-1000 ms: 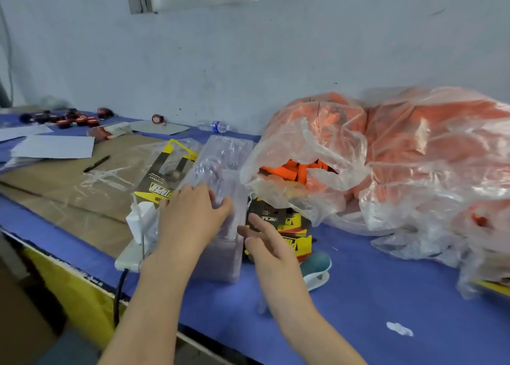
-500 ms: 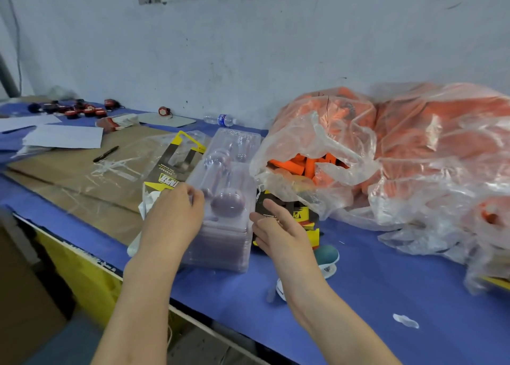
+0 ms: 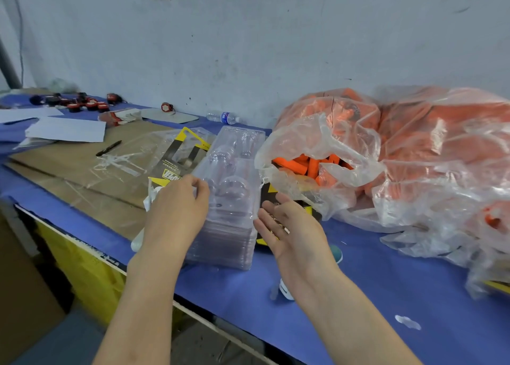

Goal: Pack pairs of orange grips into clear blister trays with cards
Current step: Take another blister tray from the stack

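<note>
A stack of clear blister trays stands on the blue table in front of me. My left hand lies on the stack's left edge, fingers curled over the top tray's rim. My right hand hovers palm-up just right of the stack, fingers relaxed, holding nothing. Orange grips show in the open mouth of a clear plastic bag behind it. Yellow-and-black cards lie in a clear sleeve left of the trays; more cards sit under the bag, partly hidden.
Further clear bags of orange grips fill the right of the table. Brown cardboard, white papers, a black pen, a water bottle and small red-and-black parts lie at the left. A teal-and-white object sits under my right wrist.
My left hand slid from the top of the tray stack to its left edge. My right hand turned palm-up and opened beside the stack. The view shifted slightly.
</note>
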`<state>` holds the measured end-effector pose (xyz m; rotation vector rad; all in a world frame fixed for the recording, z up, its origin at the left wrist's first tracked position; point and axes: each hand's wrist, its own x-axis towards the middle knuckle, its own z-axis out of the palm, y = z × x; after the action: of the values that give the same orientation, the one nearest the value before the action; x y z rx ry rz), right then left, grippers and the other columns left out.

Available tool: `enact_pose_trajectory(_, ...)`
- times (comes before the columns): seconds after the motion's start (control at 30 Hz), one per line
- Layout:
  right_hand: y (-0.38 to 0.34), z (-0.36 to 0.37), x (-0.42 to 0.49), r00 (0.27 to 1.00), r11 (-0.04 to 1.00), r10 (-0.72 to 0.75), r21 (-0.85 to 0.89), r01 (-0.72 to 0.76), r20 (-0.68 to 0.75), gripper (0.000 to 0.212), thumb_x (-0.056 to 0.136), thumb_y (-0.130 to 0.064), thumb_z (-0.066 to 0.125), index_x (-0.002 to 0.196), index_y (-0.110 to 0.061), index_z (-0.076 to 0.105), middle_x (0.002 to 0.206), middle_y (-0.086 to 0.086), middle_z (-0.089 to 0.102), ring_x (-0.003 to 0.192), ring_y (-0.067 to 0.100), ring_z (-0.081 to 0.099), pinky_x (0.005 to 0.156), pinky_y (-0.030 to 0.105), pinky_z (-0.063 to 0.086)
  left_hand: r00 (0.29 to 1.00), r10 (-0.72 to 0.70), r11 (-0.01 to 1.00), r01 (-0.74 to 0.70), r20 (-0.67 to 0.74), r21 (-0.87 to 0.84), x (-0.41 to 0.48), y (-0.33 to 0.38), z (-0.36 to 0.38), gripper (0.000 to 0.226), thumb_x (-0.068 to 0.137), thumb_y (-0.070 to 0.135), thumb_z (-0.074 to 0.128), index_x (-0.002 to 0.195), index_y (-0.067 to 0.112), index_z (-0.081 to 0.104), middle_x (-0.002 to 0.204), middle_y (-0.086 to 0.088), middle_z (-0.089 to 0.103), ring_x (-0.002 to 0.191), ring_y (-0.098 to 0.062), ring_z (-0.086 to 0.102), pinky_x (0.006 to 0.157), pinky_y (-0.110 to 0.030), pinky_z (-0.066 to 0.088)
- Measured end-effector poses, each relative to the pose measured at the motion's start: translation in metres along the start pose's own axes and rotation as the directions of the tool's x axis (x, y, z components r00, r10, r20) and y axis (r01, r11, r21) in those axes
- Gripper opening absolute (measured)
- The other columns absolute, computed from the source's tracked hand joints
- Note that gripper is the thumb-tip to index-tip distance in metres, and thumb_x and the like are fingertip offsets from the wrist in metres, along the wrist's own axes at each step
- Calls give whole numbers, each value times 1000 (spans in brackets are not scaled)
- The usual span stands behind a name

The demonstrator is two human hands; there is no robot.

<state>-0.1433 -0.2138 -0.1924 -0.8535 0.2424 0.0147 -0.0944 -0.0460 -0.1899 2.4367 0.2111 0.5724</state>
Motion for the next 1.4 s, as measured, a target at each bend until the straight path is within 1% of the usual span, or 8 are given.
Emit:
enact_pose_trajectory(0.23, 4, 5, 14, 997, 994, 70, 84, -71, 19, 24, 91, 9, 58, 110, -4, 62, 92, 14, 71, 80, 20, 69, 69, 30, 62, 1000, 11, 999, -12, -16, -35, 1, -3, -2, 34, 103, 38, 38, 111, 18, 64, 106, -9, 66, 96, -29, 55, 81, -38, 44)
enact_pose_trajectory(0.5, 10, 22, 10, 971, 950, 145, 249, -190, 189, 36, 92, 0, 60, 127, 7, 57, 104, 18, 67, 91, 23, 66, 78, 33, 60, 999, -15, 986, 9, -30, -166, 4, -7, -5, 29, 100, 39, 42, 107, 24, 65, 108, -3, 68, 91, -17, 49, 79, -31, 36)
enact_pose_trajectory(0.77, 20, 27, 9, 967, 892, 180, 385, -238, 183, 27, 98, -6, 54, 124, -2, 61, 87, 12, 69, 75, 18, 66, 75, 32, 60, 999, -20, 985, 16, -26, -173, 4, -8, -3, 32, 100, 42, 41, 110, 25, 66, 110, -2, 69, 103, -22, 58, 80, -30, 37)
enact_pose_trajectory(0.97, 25, 28, 10, 967, 878, 161, 419, -233, 199, 28, 97, -10, 55, 123, -3, 63, 89, 12, 72, 67, 17, 70, 73, 30, 61, 1000, -14, 984, 10, -21, -178, 3, -7, -4, 31, 101, 40, 40, 109, 23, 65, 112, -4, 67, 108, -25, 56, 81, -32, 37)
enact_pose_trajectory(1.13, 25, 24, 11, 963, 901, 159, 367, -232, 217, 22, 93, -2, 59, 113, 3, 65, 82, 12, 71, 66, 19, 70, 75, 32, 61, 1000, -4, 985, 1, -15, -173, 1, -7, -4, 33, 101, 41, 39, 110, 23, 65, 111, -3, 67, 106, -24, 56, 81, -33, 39)
enact_pose_trajectory(1.27, 20, 19, 16, 957, 975, 131, 141, -171, 258, 15, 85, -2, 65, 81, -8, 77, 78, 8, 69, 68, 17, 69, 73, 30, 61, 1000, 2, 987, -5, -16, -161, 2, -10, -3, 31, 101, 42, 41, 107, 24, 65, 96, 3, 60, 100, -21, 54, 80, -32, 37)
enact_pose_trajectory(1.33, 15, 14, 20, 948, 991, 125, 18, -136, 291, 17, 90, -2, 62, 91, -8, 78, 85, 9, 70, 72, 17, 69, 72, 31, 60, 1000, 7, 987, -10, -18, -162, 3, -11, -3, 26, 100, 43, 42, 100, 28, 62, 91, 7, 55, 90, -17, 48, 77, -31, 36)
enact_pose_trajectory(1.4, 10, 12, 22, 936, 991, 134, -24, -134, 325, 31, 90, 0, 62, 121, -2, 66, 97, 13, 69, 75, 19, 70, 72, 32, 59, 1000, 9, 989, -10, -5, -150, 3, -11, -3, 20, 99, 45, 43, 94, 33, 57, 90, 8, 55, 88, -17, 49, 75, -32, 37)
